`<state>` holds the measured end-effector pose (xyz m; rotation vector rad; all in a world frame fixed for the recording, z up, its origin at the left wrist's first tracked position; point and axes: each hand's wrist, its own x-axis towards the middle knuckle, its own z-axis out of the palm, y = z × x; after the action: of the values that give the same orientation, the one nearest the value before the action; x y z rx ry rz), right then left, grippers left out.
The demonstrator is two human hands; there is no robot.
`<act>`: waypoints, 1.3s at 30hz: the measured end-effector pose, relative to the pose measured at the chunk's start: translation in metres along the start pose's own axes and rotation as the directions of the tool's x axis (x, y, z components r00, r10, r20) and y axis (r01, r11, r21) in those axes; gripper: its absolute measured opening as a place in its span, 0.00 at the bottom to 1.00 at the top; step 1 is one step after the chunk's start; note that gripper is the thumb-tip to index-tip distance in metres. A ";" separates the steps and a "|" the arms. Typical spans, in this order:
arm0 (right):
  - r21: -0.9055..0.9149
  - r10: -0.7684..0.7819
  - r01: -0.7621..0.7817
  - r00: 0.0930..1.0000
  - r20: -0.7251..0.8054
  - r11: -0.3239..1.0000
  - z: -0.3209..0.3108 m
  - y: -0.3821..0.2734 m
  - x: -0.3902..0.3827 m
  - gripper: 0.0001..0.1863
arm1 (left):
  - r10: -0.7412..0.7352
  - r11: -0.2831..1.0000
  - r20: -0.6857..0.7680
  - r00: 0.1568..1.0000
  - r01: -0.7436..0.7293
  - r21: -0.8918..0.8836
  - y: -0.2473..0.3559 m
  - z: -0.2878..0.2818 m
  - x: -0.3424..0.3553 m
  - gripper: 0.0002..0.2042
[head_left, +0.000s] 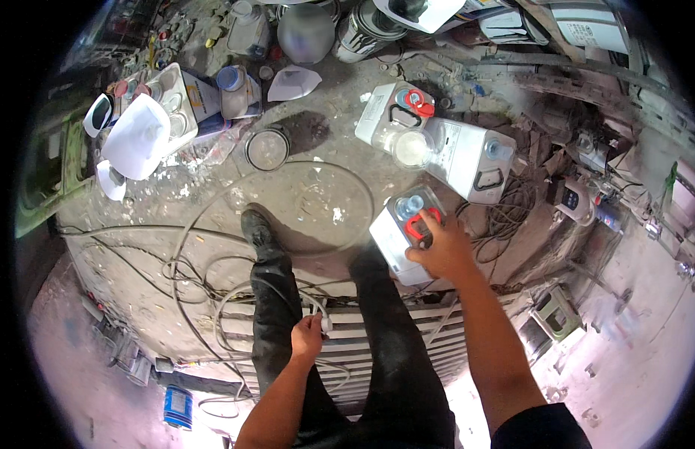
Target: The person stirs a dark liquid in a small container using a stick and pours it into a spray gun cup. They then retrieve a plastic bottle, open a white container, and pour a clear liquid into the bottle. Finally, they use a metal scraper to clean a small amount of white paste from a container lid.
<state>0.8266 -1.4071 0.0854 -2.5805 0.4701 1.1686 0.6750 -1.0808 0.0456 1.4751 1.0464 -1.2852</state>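
Observation:
My right hand [445, 251] is at the red carrying handle [416, 227] of a rectangular silvery can [396, 245], with the fingers closed about it. This can has a clear bluish cap [409, 206] beside its handle and is in front of my right foot. Lower down, over the slats between my legs, my left hand [308, 337] is closed on a pale fitting [324, 323]. A grey hose [235, 288] loops up to that hand. The fingers hide part of the fitting, so its exact kind does not show.
Two more rectangular cans [467, 161] lie beyond, with a pale round container [412, 148] against them. An open round tin [267, 149] sits ahead of my left foot. Hoses coil over the floor at left and right. Paint cans [362, 34] line the far side; a blue tin [178, 408] stands lower left.

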 end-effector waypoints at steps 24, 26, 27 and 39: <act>0.282 0.171 -0.045 0.882 -0.439 0.958 0.080 -0.171 0.204 0.53 | 0.274 0.950 -0.119 0.954 -0.249 0.186 0.049 -0.056 0.026 0.15; 0.255 0.177 -0.063 0.873 -0.455 0.965 0.081 -0.175 0.219 0.52 | 0.447 0.877 -0.132 0.885 -0.404 0.259 0.097 -0.063 0.037 0.15; 0.240 0.180 -0.073 0.867 -0.465 0.968 0.083 -0.175 0.225 0.52 | 0.486 0.858 -0.131 0.864 -0.443 0.259 0.122 -0.065 0.045 0.15; 0.282 0.044 0.113 0.867 -0.496 0.953 0.098 -0.155 0.201 0.51 | 0.874 0.448 -0.101 0.476 -0.707 0.547 0.334 -0.019 0.122 0.16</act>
<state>0.9469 -1.2653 -0.1134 -2.5740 0.6467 0.3540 1.0142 -1.1396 -0.0436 2.2491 0.0902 -0.5054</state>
